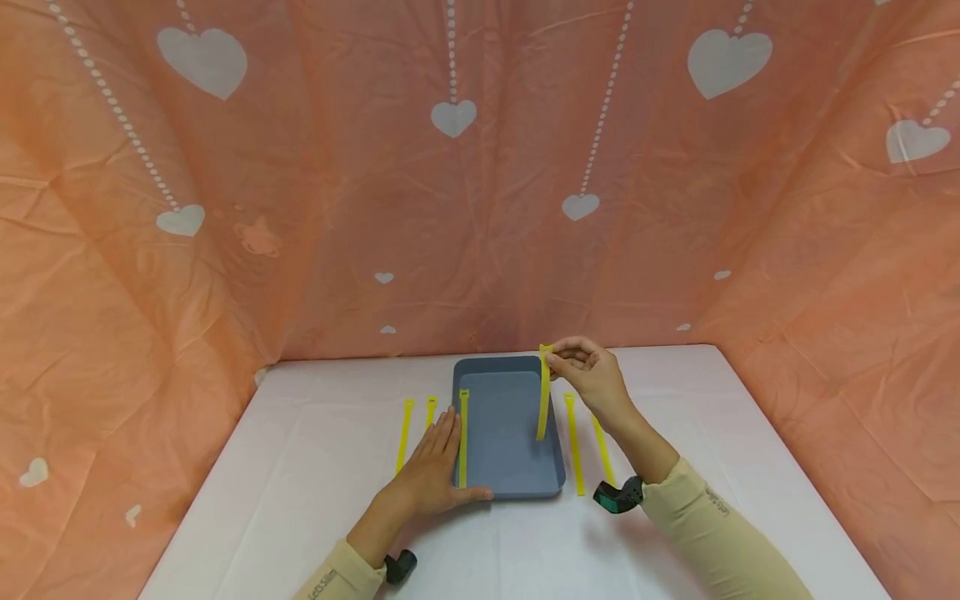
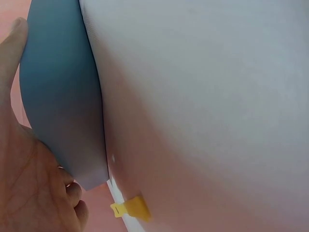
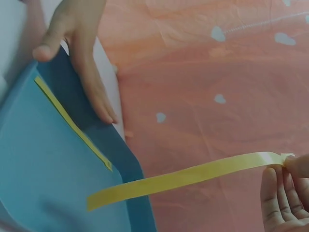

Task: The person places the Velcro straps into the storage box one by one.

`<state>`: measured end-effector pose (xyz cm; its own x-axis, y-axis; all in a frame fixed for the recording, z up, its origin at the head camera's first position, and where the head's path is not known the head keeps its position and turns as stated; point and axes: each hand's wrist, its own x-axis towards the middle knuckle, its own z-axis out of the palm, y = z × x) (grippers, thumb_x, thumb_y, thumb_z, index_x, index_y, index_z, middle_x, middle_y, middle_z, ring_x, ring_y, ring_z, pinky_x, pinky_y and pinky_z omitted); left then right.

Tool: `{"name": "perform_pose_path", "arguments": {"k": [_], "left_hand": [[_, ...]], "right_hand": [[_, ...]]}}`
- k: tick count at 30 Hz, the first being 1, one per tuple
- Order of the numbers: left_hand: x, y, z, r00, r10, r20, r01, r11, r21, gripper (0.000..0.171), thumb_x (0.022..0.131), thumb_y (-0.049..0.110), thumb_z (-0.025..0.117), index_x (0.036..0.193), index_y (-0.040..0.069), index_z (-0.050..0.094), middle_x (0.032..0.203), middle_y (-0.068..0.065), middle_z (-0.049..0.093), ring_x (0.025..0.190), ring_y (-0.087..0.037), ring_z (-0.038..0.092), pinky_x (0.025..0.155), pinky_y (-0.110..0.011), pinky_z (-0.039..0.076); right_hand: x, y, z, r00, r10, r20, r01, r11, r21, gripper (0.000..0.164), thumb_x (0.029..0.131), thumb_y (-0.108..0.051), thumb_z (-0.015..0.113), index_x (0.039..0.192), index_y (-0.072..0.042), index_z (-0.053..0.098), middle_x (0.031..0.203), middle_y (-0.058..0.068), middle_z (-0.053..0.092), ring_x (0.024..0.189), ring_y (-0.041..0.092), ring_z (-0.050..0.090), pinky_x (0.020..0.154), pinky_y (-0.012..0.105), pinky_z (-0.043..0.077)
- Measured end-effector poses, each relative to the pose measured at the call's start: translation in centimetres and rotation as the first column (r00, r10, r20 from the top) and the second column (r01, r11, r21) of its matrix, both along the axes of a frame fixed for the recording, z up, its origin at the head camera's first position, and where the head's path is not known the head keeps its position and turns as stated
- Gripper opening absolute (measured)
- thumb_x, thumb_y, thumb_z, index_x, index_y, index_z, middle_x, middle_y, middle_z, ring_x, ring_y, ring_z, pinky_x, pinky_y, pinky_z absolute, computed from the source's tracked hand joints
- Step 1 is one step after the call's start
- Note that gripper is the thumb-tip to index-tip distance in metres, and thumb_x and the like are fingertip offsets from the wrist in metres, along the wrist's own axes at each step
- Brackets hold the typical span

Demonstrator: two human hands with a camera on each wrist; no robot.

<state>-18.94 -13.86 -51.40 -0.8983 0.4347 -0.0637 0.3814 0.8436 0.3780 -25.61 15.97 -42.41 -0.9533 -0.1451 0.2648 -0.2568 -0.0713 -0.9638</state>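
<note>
My right hand pinches a yellow cable tie by its slotted head. The strap hangs down over the right side of a blue-grey tray, its free end curving slightly. My left hand rests along the tray's left wall with fingers straight and thumb stretched along the near edge. Inside the tray, a second cable tie lies lengthwise close to the left wall. In the left wrist view the tray's outer side shows beside the palm.
Left of the tray, two yellow cable ties lie on the white table, one partly hidden by my left hand. Two more cable ties lie on the right, one partly behind my right wrist. A pink curtain with white hearts stands behind.
</note>
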Motion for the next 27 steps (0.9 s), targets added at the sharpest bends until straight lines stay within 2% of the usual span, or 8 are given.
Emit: {"name": "perform_pose_path", "arguments": {"k": [8,13,16,20,24,27], "left_hand": [[0.0,-0.1,0.0,1.0,0.007,0.011,-0.007,1.0,0.008,0.137,0.084,0.084,0.07,0.17,-0.003,0.009,0.18,-0.02,0.0,0.167,-0.037,0.003,0.134,-0.053,0.012],[0.0,-0.2,-0.1,1.0,0.001,0.002,-0.001,0.999,0.036,0.136,0.085,0.079,0.074,0.17,-0.005,0.01,0.179,-0.022,0.0,0.166,-0.039,0.004,0.133,-0.057,0.014],[-0.1,-0.1,-0.1,1.0,0.004,0.005,-0.004,0.999,0.031,0.136,0.085,0.08,0.073,0.17,-0.004,0.008,0.18,-0.021,-0.001,0.166,-0.038,0.003,0.133,-0.056,0.013],[-0.1,-0.1,0.0,1.0,0.012,0.017,-0.013,1.0,0.008,0.137,0.084,0.084,0.07,0.171,-0.002,0.007,0.18,-0.018,-0.002,0.167,-0.036,0.002,0.134,-0.053,0.012],[-0.1,-0.1,0.0,1.0,0.016,0.019,-0.016,1.0,-0.001,0.137,0.084,0.084,0.069,0.171,-0.002,0.007,0.18,-0.019,-0.002,0.167,-0.036,0.002,0.134,-0.053,0.012],[-0.1,0.0,0.1,1.0,0.018,0.019,-0.018,1.0,0.0,0.136,0.085,0.083,0.071,0.171,-0.002,0.008,0.18,-0.019,-0.001,0.167,-0.036,0.002,0.134,-0.053,0.012]], "right_hand": [[0.3,-2.2,-1.3,0.999,0.036,0.022,-0.035,0.999,-0.038,0.027,0.101,-0.001,0.073,0.121,0.014,0.062,0.099,0.004,0.072,0.084,0.012,0.073,0.083,0.03,0.064],[0.6,-3.5,-2.0,0.998,0.035,0.043,-0.032,0.998,-0.057,0.026,0.102,-0.001,0.073,0.121,0.013,0.063,0.099,0.005,0.073,0.085,0.013,0.073,0.088,0.043,0.065],[0.7,-4.3,-2.3,0.997,0.048,0.06,-0.044,0.996,-0.074,0.025,0.101,-0.001,0.073,0.12,0.012,0.063,0.098,0.005,0.073,0.084,0.013,0.074,0.088,0.043,0.065],[0.7,-5.1,-2.6,0.992,0.068,0.108,-0.059,0.995,-0.081,0.023,0.102,-0.004,0.073,0.119,0.009,0.065,0.096,0.003,0.073,0.084,0.015,0.073,0.088,0.042,0.064],[0.2,-5.7,-3.1,0.985,0.067,0.16,-0.055,0.996,-0.075,0.019,0.103,-0.006,0.073,0.118,0.005,0.066,0.096,0.003,0.074,0.084,0.016,0.072,0.092,0.048,0.063],[-0.2,-6.0,-3.7,0.98,0.057,0.193,-0.042,0.996,-0.08,0.018,0.103,-0.005,0.072,0.117,0.006,0.066,0.094,0.003,0.074,0.082,0.016,0.072,0.093,0.048,0.063]]}}
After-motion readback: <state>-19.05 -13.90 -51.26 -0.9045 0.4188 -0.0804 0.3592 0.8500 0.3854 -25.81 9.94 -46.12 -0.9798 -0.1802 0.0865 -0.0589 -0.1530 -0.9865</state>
